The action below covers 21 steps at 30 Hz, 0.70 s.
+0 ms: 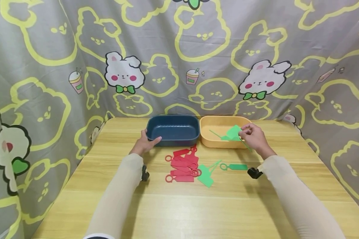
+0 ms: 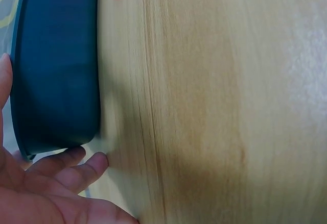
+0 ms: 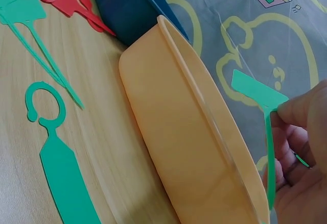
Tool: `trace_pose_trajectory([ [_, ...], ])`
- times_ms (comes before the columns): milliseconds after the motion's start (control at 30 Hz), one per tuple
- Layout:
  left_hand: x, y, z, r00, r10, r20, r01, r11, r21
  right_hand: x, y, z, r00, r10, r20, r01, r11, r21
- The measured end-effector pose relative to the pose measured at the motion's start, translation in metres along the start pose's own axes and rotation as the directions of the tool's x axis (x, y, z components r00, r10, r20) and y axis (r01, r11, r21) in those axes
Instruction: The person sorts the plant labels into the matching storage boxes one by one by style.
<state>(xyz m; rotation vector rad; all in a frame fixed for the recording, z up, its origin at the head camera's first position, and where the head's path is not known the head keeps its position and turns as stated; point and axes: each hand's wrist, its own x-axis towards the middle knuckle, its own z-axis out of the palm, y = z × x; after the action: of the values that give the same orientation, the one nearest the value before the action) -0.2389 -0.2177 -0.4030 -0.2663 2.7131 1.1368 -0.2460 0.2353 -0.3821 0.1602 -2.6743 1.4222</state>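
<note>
Navy plastic just left of centre in the head view: that's my bin point(image 1: 173, 143), with my left hand point(image 1: 143, 144) at its left end, fingers spread and touching it, not clamped. Just below, red hook-ring tags point(image 1: 181, 163) pile up across the wood tabletop point(image 1: 179, 212). Next along, green T-shaped labels point(image 1: 205, 176) overlap the pile's right side. Above them sits the orange bin point(image 1: 224, 144), green pieces point(image 1: 215, 133) inside; below it, one green hook-ring tag point(image 1: 238, 167) lies flat. Right of centre, my right hand point(image 1: 255, 137) pinches a green label point(image 3: 258, 89) at its neck, over the orange bin's right end!
</note>
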Motion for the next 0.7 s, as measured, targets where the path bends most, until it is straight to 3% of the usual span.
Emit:
trace_pose_trajectory([
  [700,-0.0003,-0.0001,0.0000,1.000,0.003,0.007,-0.003,1.000,0.009,0.0012,-0.0012,0.0010,0.995,0.080,-0.051,-0.069,0.979,0.192],
])
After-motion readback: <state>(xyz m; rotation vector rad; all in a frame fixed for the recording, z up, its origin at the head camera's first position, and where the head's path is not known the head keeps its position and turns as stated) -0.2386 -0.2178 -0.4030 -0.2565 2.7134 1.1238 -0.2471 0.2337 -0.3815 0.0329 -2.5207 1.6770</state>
